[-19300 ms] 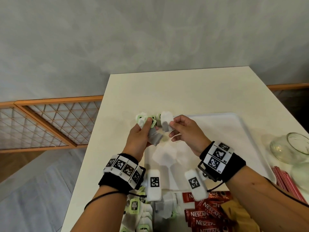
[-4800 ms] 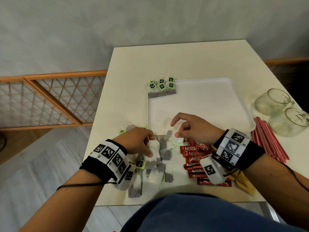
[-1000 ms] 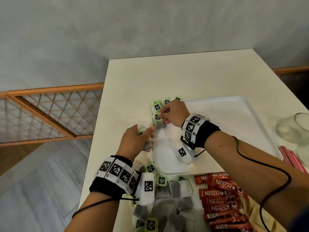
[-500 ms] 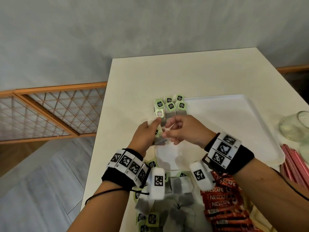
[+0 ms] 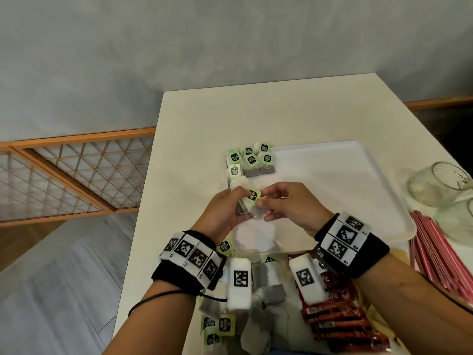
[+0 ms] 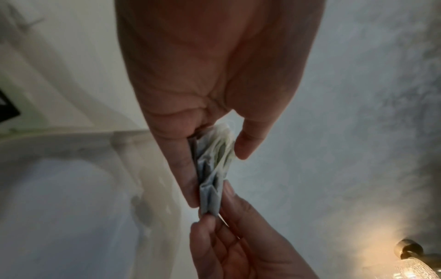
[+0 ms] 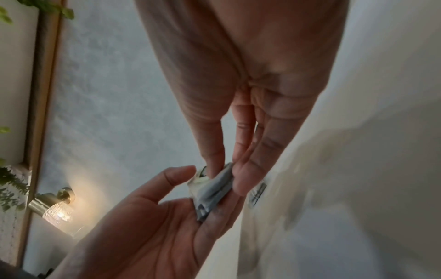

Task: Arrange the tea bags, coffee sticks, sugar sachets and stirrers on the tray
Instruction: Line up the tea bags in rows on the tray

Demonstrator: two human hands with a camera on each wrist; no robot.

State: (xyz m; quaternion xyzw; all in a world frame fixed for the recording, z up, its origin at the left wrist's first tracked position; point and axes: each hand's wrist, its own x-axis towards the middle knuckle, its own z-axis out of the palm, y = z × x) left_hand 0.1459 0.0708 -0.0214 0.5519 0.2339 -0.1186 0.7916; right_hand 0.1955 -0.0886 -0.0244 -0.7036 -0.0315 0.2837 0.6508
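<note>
Both hands meet above the near-left part of the white tray. My left hand grips a small stack of grey tea bags between thumb and fingers. My right hand pinches the end of one bag with a green tag in that stack; the right wrist view shows the pinch over the left palm. Several tea bags lie in rows at the tray's far-left corner. Loose tea bags, red coffee sticks and tan sachets lie near the table's front edge.
Red stirrers lie on the table right of the tray, with two glass jars on their sides beyond them. A wooden lattice rail stands left of the table. Most of the tray's surface is bare.
My right hand has come back from the tray's far-left corner, where it left a tea bag, and now pinches another bag in the left hand's stack.
</note>
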